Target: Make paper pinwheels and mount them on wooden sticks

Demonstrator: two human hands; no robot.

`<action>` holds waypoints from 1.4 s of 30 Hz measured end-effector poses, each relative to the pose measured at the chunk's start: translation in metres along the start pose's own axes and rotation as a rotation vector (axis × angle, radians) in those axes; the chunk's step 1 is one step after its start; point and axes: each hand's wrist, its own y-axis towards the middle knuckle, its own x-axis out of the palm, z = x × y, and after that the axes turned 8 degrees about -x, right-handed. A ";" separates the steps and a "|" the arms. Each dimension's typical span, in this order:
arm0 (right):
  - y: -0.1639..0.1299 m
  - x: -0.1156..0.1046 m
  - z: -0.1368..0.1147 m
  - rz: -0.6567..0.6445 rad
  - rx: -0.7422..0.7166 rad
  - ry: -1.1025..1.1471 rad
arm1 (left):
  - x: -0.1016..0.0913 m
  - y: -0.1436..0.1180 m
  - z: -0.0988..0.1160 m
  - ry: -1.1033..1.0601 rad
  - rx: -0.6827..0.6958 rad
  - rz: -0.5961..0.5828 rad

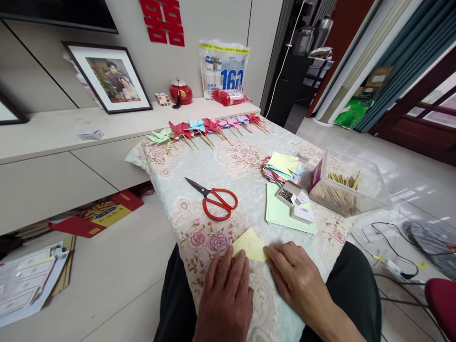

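Note:
A pale yellow piece of paper, apparently folded to a point, lies on the flowered tablecloth in front of me. My left hand rests over its left part, fingers stretched out and pressing down. At the right corner, my right hand has its fingers closed on the paper's edge; the thumb is mostly hidden. Beyond the paper lie scissors with red handles, blades pointing away to the left. To the right, light green sheets carry an open box of small metal pins and a small white box.
Several paper pinwheels on sticks line the far table edge. A stack of coloured paper stands beside a clear plastic box holding wooden sticks. Behind is a shelf with a framed photo and a red jar.

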 end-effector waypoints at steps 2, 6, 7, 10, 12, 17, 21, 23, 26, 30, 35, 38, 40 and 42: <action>-0.001 0.000 -0.003 0.009 0.053 0.074 | 0.001 0.001 -0.001 0.008 -0.003 -0.005; -0.003 -0.001 -0.008 0.043 0.120 0.215 | 0.001 0.002 -0.002 0.003 -0.002 -0.007; -0.004 -0.001 -0.010 0.039 0.126 0.224 | 0.001 0.003 -0.002 -0.002 -0.005 -0.009; -0.005 -0.001 -0.013 -0.002 0.118 0.151 | 0.001 0.005 -0.001 -0.016 -0.022 -0.011; -0.006 0.000 -0.015 -0.027 0.102 0.080 | 0.001 0.005 -0.001 -0.023 -0.032 -0.019; -0.007 0.000 -0.018 -0.074 0.099 0.064 | 0.002 0.007 0.000 -0.040 -0.058 -0.036; -0.006 -0.001 -0.019 -0.044 0.163 0.146 | 0.004 0.009 0.000 -0.037 -0.062 -0.015; -0.004 -0.004 -0.019 -0.022 0.208 0.246 | 0.005 0.011 0.000 -0.037 -0.058 -0.008; -0.001 -0.009 -0.018 -0.031 0.289 0.401 | 0.004 0.013 -0.001 -0.025 -0.037 -0.016; 0.000 -0.009 -0.016 -0.043 0.383 0.489 | 0.002 0.017 -0.003 -0.007 -0.002 -0.030; 0.002 -0.005 -0.012 -0.011 0.467 0.538 | -0.007 0.014 -0.002 -0.198 -0.033 -0.019; 0.002 -0.004 -0.009 0.032 0.545 0.641 | -0.017 0.008 0.003 -0.650 -0.305 -0.155; 0.000 -0.002 -0.007 0.071 0.619 0.736 | -0.023 0.006 0.006 -1.047 -0.712 -0.354; -0.003 0.001 -0.006 0.113 0.696 0.835 | -0.028 0.008 0.008 -1.396 -1.095 -0.516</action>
